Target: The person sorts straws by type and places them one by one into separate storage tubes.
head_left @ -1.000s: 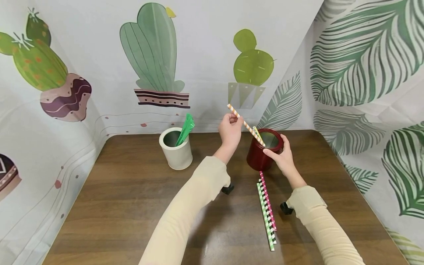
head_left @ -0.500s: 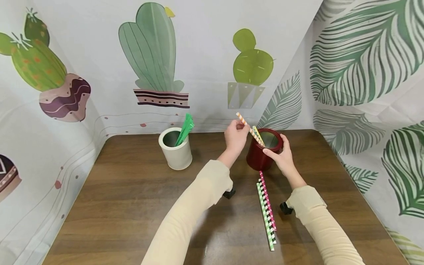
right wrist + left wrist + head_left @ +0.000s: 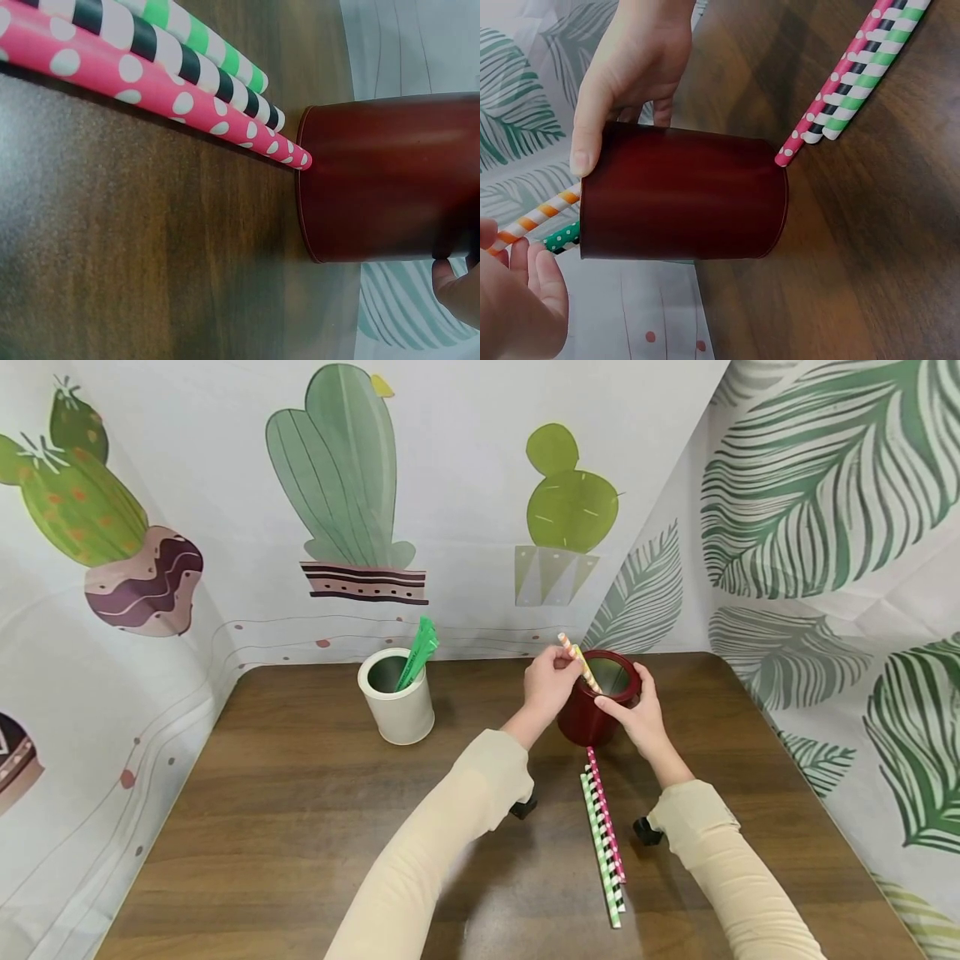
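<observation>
My left hand [image 3: 550, 683] pinches an orange-and-white striped paper straw [image 3: 538, 217], its lower end inside the dark red round holder [image 3: 581, 718]. Around the right side of that holder's rim, my right hand [image 3: 639, 717] grips with the thumb at the front. Other straws stand in the holder, among them a green one with white dots [image 3: 562, 237]; most of their length is hidden. Before the holder lie a pink dotted straw [image 3: 165, 90], a black-and-white striped straw [image 3: 187, 64] and a green-and-white striped straw [image 3: 217, 49], side by side on the table.
A white round holder [image 3: 403, 718] with green slim sticks or packets [image 3: 418, 652] leaning in it stands at the back left. Behind the wooden table [image 3: 300, 827] hangs a cloth printed with cacti and leaves [image 3: 465, 485].
My left hand has moved right and slightly down, sliding the orange striped straw deeper into the red holder. My right hand has stayed on the rim.
</observation>
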The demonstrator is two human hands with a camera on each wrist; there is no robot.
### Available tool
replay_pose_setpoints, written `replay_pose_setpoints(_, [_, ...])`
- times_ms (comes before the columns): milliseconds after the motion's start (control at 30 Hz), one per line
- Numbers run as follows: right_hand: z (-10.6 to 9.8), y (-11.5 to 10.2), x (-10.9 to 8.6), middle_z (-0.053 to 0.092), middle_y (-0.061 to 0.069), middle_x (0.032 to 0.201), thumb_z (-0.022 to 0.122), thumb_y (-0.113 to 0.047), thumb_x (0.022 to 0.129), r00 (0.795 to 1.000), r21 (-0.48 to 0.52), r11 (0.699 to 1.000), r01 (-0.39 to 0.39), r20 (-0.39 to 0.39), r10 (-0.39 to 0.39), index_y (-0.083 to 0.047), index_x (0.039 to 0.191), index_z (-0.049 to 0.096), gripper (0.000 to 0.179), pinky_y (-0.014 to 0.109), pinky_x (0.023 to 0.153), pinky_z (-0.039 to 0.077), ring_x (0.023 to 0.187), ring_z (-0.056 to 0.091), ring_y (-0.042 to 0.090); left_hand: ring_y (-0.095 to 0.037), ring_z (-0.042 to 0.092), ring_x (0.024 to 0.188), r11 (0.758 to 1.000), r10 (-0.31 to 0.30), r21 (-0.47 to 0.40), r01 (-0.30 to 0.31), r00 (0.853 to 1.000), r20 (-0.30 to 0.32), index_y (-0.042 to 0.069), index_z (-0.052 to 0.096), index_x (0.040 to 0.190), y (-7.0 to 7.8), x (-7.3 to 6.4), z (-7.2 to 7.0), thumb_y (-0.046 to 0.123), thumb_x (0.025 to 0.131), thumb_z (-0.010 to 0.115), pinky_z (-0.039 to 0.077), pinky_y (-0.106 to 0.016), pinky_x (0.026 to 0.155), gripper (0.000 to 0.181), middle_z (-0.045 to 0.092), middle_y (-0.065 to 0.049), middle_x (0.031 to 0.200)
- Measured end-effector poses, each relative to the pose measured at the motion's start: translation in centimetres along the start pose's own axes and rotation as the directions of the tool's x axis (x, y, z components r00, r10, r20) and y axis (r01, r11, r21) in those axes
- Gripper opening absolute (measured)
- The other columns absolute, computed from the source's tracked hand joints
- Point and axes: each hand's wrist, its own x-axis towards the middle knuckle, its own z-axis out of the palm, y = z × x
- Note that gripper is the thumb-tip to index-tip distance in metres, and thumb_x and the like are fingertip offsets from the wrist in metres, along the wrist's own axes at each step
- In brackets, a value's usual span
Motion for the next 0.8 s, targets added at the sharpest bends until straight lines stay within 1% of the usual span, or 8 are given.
replay_pose_setpoints(200, [0.1, -0.1, -0.1, 0.025, 0.018, 0.138, 0.063, -0.002, 0.076, 1.000, 0.006, 1.000, -0.009, 0.000, 0.009, 0.000, 0.138, 0.009, 0.082, 0.004, 0.078, 0.035, 0.118, 0.034, 0.028, -0.010, 0.058, 0.078, 0.999, -0.021, 0.026, 0.020, 0.999, 0.048, 0.010, 0.064, 0.092, -0.1, -0.4, 0.3, 0.022, 0.081, 0.061, 0.042, -0.018, 0.066, 0.017, 0.065, -0.002, 0.084])
replay_pose_setpoints(433, [0.0, -0.1, -0.1, 0.024, 0.018, 0.138, 0.063, -0.005, 0.077, 1.000, -0.005, 1.000, -0.012, 0.009, 0.012, -0.002, 0.139, 0.008, 0.082, 0.004, 0.077, 0.036, 0.117, 0.035, 0.030, -0.012, 0.059, 0.082, 0.999, -0.037, 0.043, 0.033, 0.994, 0.103, 0.010, 0.064, 0.093, -0.9, -0.8, 0.9, 0.024, 0.082, 0.061, 0.043, -0.019, 0.067, 0.018, 0.066, -0.002, 0.085])
replay_pose_setpoints(600, [0.0, -0.2, -0.2, 0.024, 0.019, 0.138, 0.063, -0.005, 0.078, 1.000, -0.004, 1.000, -0.013, 0.013, 0.013, -0.001, 0.139, 0.007, 0.083, 0.004, 0.077, 0.035, 0.119, 0.033, 0.032, -0.013, 0.060, 0.084, 0.998, -0.060, 0.021, 0.058, 0.993, 0.106, 0.010, 0.061, 0.095, -1.4, -1.1, 0.8, 0.023, 0.081, 0.062, 0.045, -0.019, 0.066, 0.019, 0.065, -0.003, 0.087])
replay_pose_setpoints(800, [0.0, -0.3, -0.3, 0.024, 0.018, 0.139, 0.063, -0.006, 0.078, 1.000, -0.013, 1.000, -0.023, 0.011, 0.023, -0.003, 0.139, 0.008, 0.083, 0.005, 0.078, 0.035, 0.119, 0.033, 0.029, -0.014, 0.060, 0.084, 0.998, -0.064, 0.014, 0.063, 0.992, 0.108, 0.010, 0.059, 0.098, -1.8, -1.1, 0.3, 0.021, 0.081, 0.062, 0.045, -0.021, 0.067, 0.021, 0.065, -0.003, 0.087])
